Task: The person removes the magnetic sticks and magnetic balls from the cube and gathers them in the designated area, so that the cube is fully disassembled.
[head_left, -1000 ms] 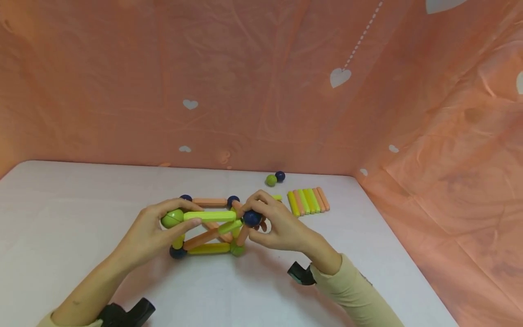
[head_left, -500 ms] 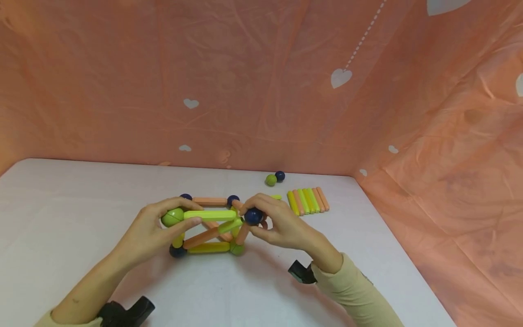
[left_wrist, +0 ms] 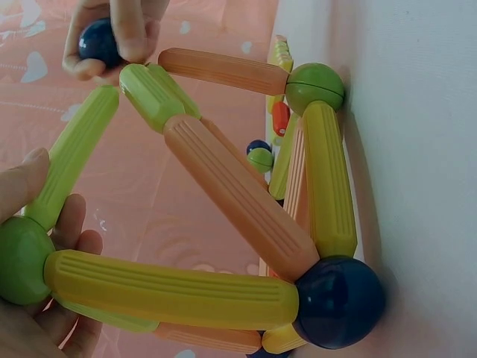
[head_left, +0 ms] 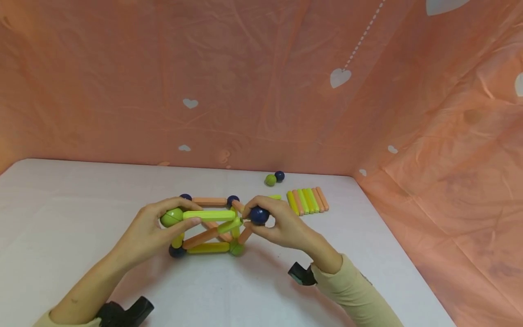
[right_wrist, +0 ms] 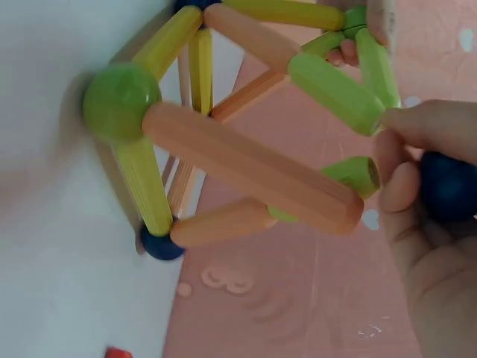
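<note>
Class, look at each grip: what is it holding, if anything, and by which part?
The left grip holds a light green stick by its end at the green ball; the right grip holds a dark blue ball by its sides.

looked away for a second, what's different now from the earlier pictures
The right hand has drawn the navy ball slightly rightward, away from the light green stick. Nothing was let go. The left hand keeps holding that stick and its green ball.
</note>
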Available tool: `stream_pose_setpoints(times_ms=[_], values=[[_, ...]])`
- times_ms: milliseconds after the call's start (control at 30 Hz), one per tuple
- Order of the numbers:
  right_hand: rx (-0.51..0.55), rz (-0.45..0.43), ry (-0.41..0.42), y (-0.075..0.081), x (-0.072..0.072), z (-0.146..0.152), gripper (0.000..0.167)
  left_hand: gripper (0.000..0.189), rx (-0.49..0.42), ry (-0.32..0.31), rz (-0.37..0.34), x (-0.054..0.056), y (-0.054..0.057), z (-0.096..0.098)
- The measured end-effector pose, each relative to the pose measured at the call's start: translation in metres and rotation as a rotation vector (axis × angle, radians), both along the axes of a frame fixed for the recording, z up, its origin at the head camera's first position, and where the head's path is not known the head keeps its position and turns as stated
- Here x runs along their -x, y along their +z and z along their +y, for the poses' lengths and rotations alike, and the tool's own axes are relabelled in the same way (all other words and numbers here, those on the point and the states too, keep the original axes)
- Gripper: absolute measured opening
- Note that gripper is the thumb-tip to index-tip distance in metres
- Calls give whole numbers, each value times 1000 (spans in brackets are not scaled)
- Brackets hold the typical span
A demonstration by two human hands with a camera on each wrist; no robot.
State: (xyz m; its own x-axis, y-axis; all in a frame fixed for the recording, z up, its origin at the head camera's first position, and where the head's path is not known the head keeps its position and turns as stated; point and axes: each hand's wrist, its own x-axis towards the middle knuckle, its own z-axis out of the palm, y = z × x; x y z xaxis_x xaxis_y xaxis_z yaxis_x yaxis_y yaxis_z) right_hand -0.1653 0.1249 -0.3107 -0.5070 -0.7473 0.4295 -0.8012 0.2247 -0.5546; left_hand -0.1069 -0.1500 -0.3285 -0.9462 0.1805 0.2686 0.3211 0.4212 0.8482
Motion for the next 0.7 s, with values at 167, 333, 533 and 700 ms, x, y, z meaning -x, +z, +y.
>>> stream_pose_setpoints(times_ms=[167,333,533,700], values=[[184,-178,-65,-1,3,9,25,22,14,10,6,0,-1,-1],[195,-340,-213,-3,18,20,33,22,30,36,3,-1,-3,-3],[151,-535,-282,-12,41,33,47,20,46,48,9,-1,-3,-3],[156,-576,-381,-21,58,42,53,20,34,43,15,0,-3,-2]])
